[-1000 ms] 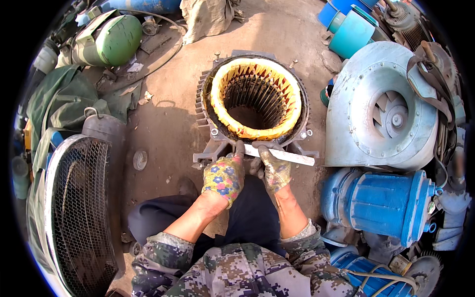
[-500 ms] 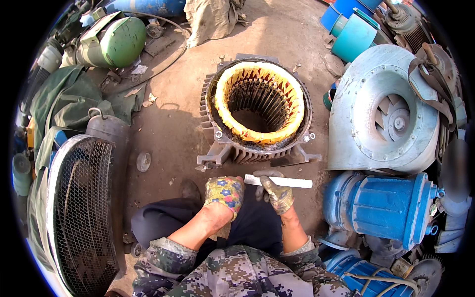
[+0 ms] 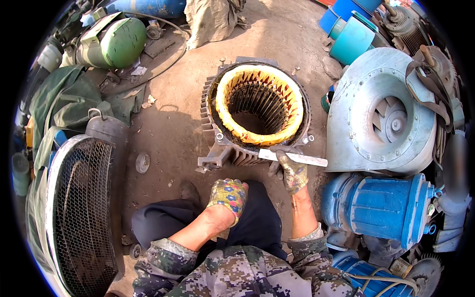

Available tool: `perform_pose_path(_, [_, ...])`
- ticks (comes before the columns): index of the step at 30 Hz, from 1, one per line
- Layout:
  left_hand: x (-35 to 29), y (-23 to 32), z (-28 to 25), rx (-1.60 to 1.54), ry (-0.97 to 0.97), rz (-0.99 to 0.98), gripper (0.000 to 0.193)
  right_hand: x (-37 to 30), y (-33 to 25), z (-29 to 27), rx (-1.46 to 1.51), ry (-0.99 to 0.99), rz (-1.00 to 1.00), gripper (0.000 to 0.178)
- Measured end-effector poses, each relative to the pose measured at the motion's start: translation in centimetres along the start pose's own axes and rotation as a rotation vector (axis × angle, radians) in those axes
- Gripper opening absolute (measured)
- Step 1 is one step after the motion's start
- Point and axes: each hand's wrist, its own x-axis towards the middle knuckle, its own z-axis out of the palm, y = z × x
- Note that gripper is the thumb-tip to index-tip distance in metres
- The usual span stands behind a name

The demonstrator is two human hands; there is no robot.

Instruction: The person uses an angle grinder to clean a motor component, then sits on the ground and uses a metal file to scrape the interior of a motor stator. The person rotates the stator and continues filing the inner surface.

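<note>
An electric motor stator (image 3: 213, 106) stands upright on the ground before me. Its ring of yellow-wrapped windings (image 3: 230, 127) faces up around a dark slotted bore. A flat white strip (image 3: 312, 160) is gripped in my right hand (image 3: 293, 173), in a stained glove, at the stator's near right edge. The strip lies slantwise, its left end near the housing; I cannot tell whether they touch. My left hand (image 3: 228, 197), in a flower-patterned glove, is closed in a fist by my knee. Whatever it may hold is hidden.
To the right are a grey blower housing (image 3: 346, 114) and a blue motor (image 3: 388, 205). A curved mesh guard (image 3: 84, 198) stands at my left, with a green tank (image 3: 123, 42) beyond it. A small round metal piece (image 3: 143, 162) lies on the ground.
My right hand has moved forward and right with the white strip, up to the stator's near edge. The strip now slants more. My left hand has shifted slightly right and away from the strip.
</note>
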Motion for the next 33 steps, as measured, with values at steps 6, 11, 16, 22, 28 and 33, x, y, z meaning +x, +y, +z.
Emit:
perform_pose_path(6, [0.4,0.3,1.1,0.059,-0.098,-0.013,0.029,-1.0,0.3,4.7,0.075,-0.002,0.103,0.026])
perform_pose_path(11, [0.5,1.3,-0.7,0.063,-0.153,-0.008,0.024,-0.7,0.9,1.7,0.161,0.028,0.096,0.026])
perform_pose_path(16, [0.2,-0.1,0.6,0.043,-0.180,0.054,0.025,-0.8,1.1,4.9,0.129,0.005,0.118,0.027])
perform_pose_path(22, [0.3,0.8,0.1,0.044,-0.112,0.024,0.022,-0.9,1.2,4.9,0.186,0.031,0.109,0.023])
perform_pose_path(28, [0.6,0.5,-1.5,0.051,-0.148,-0.075,0.019,-2.6,2.2,3.0,0.049,-0.136,0.145,0.025])
perform_pose_path(33, [-0.3,-0.5,0.5,0.011,-0.126,0.023,0.034,-1.7,0.6,-3.8,0.022,0.107,-0.023,0.027])
